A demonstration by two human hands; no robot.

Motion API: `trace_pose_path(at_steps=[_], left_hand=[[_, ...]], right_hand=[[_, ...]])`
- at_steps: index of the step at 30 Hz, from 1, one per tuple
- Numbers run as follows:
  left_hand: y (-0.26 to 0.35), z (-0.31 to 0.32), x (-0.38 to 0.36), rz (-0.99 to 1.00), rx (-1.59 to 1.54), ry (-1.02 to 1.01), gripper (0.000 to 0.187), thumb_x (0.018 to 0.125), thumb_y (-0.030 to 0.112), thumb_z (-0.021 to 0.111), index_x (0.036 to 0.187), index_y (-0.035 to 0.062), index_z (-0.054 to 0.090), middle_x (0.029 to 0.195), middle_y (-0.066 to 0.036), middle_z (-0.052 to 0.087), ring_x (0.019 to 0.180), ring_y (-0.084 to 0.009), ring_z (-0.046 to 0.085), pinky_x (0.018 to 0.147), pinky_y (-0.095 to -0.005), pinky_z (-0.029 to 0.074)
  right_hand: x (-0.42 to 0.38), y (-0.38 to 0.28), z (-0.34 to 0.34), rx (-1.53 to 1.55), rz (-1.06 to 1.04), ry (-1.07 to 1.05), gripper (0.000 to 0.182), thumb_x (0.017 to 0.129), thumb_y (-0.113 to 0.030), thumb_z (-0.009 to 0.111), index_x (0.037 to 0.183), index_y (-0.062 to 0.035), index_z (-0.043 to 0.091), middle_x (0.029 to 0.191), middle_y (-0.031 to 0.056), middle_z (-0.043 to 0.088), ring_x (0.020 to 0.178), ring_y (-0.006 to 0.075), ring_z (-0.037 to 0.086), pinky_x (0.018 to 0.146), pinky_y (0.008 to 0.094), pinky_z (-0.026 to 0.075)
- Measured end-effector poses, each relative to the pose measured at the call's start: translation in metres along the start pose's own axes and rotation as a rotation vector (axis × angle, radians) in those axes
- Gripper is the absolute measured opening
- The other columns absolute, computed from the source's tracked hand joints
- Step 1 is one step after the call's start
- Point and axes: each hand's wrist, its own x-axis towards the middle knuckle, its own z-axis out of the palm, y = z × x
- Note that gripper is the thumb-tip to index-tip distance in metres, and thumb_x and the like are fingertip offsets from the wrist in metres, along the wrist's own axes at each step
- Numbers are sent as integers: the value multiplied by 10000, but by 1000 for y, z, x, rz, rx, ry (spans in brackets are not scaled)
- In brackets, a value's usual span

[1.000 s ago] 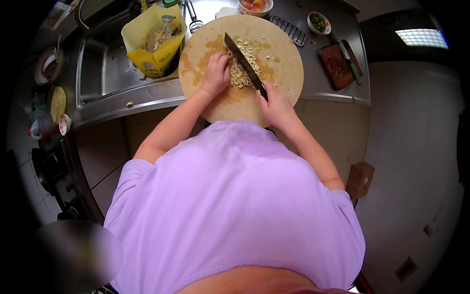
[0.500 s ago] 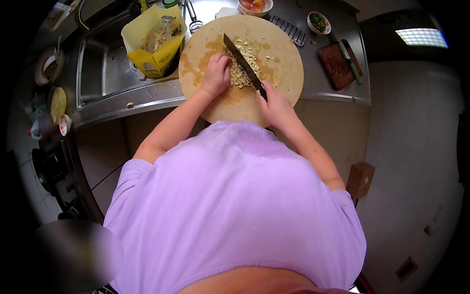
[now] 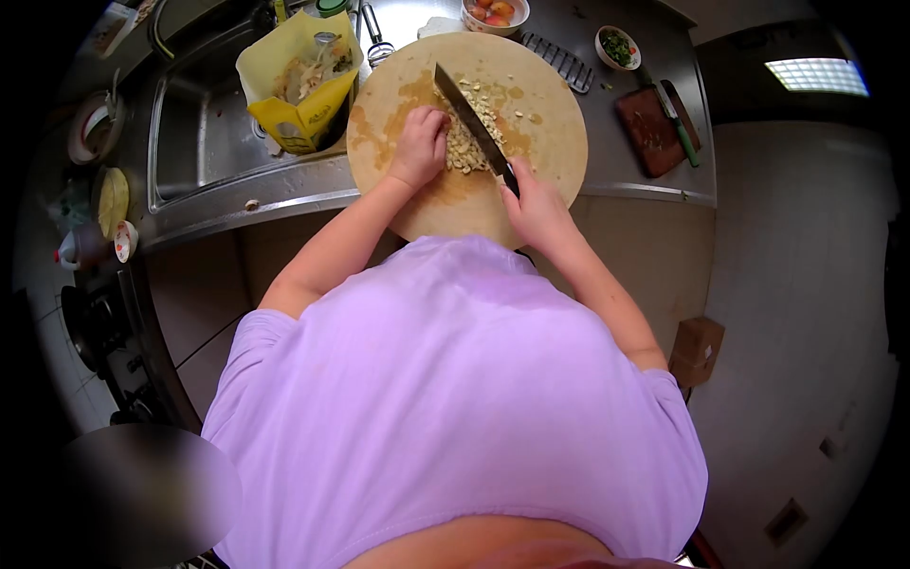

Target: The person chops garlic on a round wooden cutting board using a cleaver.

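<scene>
A large round cutting board [image 3: 555,133] lies at the counter's front edge, stained with wet patches. Pale chopped pieces, garlic by their look [image 3: 464,152], are heaped in its middle. My right hand [image 3: 536,204] is wrapped round the black handle of a kitchen knife [image 3: 471,119], whose dark blade slants up and left across the heap. On the left side of the heap my left hand [image 3: 420,144] rests on the board with curled fingers. Its fingertips are close to the blade, and whatever they may hold is hidden.
Left of the board, a yellow bag of scraps [image 3: 301,119] stands by the steel sink [image 3: 180,142]. Behind are a peeler [image 3: 378,43] and a bowl of reddish fruit [image 3: 495,14]. To the right sit a bowl of chopped greens [image 3: 618,47] and a green-handled knife [image 3: 684,133] on a small brown board [image 3: 645,142].
Both hands and the knife keep almost the same place. The whole view has shifted very slightly.
</scene>
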Motion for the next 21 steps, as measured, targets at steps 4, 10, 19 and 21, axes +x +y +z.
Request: trace_pose_path(at_steps=[4,10,19,21], left_hand=[[-1,-3,0,-30,1,-40,123,825,3,537,941,1,577,996,-179,563,976,-377,527,872,-417,446],[-2,-1,3,4,4,-15,123,824,-3,539,941,3,575,987,-176,559,963,-375,526,870,-412,448],[-2,-1,2,-6,19,-29,124,829,-4,540,947,5,576,1005,-180,558,978,-373,529,879,-413,447],[-1,-1,0,1,9,-21,126,828,-2,542,949,5,576,1007,-181,558,983,-374,528,878,-415,447]], right_hand=[[-1,-1,-1,-16,-14,4,403,930,-216,537,1281,-42,442,868,274,648,805,473,624,708,523,487],[5,9,3,-15,-6,20,415,931,-231,540,1289,-43,444,873,272,650,818,473,624,715,523,488],[5,3,-3,-20,36,-29,426,911,-200,557,1285,-29,444,879,278,655,820,473,626,740,539,496],[1,0,-5,-12,16,-1,430,912,-198,556,1291,-32,440,881,278,656,821,472,626,740,539,495]])
